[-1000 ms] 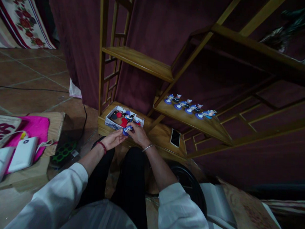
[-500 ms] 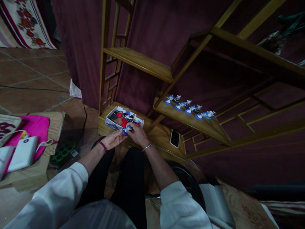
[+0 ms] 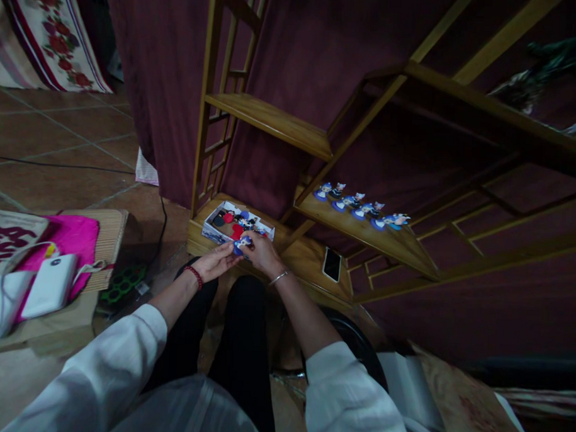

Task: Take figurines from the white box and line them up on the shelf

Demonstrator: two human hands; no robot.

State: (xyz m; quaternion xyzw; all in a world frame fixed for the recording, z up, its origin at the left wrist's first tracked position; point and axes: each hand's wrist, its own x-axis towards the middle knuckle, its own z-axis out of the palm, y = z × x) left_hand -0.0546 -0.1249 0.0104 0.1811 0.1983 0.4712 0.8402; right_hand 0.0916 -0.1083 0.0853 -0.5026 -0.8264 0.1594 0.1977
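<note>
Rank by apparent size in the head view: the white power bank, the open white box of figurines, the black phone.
1. White power bank, though it lies nearer the camera.
2. Open white box of figurines.
3. Black phone, clearly smallest.

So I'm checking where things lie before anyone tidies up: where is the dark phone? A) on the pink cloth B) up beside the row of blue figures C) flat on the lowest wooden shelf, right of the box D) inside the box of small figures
C: the phone lies flat on the lowest shelf, right of the box and below the row of blue figures.
</note>
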